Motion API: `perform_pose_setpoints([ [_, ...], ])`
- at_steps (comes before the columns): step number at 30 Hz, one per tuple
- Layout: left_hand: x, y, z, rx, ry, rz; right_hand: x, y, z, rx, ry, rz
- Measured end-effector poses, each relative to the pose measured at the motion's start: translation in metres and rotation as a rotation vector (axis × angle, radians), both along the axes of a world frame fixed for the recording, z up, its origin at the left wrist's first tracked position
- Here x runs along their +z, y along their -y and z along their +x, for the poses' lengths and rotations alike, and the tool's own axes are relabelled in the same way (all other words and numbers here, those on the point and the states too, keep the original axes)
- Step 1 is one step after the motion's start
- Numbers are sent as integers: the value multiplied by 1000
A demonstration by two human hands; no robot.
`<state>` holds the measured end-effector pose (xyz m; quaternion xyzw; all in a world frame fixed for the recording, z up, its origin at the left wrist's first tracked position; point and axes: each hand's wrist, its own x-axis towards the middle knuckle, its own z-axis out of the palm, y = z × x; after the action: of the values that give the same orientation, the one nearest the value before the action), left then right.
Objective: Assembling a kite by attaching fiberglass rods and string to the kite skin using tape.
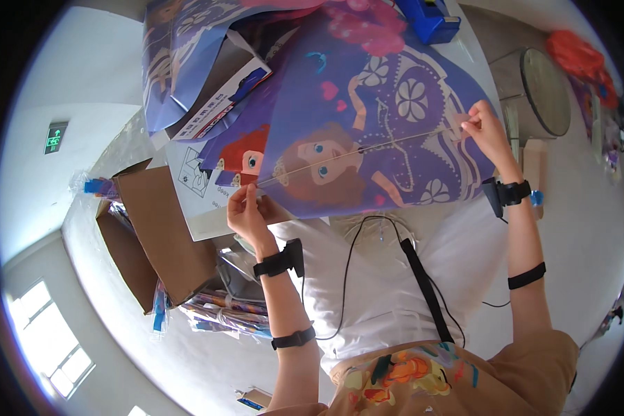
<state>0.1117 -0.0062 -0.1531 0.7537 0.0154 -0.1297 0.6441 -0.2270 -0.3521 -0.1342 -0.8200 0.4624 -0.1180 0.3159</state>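
A thin pale strand (360, 150), perhaps string or narrow clear tape, runs taut between my two hands. It crosses a purple printed sheet (301, 104) that shows a cartoon princess in a gown. My left hand (248, 213) pinches the strand's left end by the sheet's near left corner. At the other end, over the printed skirt, my right hand (485, 128) pinches it with thumb and forefinger. A small see-through patch shows beside the right fingertips; I cannot make out what it is. Under the purple sheet's left side, part of another print (246, 156) with a red-haired figure sticks out.
A blue tape dispenser (428, 22) stands at the table's far right. At the far left, a printed box (222, 97) lies partly under another purple sheet (177, 62). An open cardboard carton (163, 232) and bundled prints (229, 315) are left of my legs. A round stool (544, 90) stands right.
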Motion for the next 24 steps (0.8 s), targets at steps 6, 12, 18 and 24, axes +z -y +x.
perform_pose_setpoints([
  [6, 2, 2, 0, 5, 25, 25, 5, -1, 3, -5, -23, 3],
  [12, -1, 1, 2, 0, 48, 109, -2, 3, -1, 10, 3, 22],
  [18, -3, 0, 2, 10, 138, 186, -1, 1, 3, 12, -7, 2],
  [24, 1, 13, -7, 5, 267, 248, -1, -3, 5, -84, -72, -31],
])
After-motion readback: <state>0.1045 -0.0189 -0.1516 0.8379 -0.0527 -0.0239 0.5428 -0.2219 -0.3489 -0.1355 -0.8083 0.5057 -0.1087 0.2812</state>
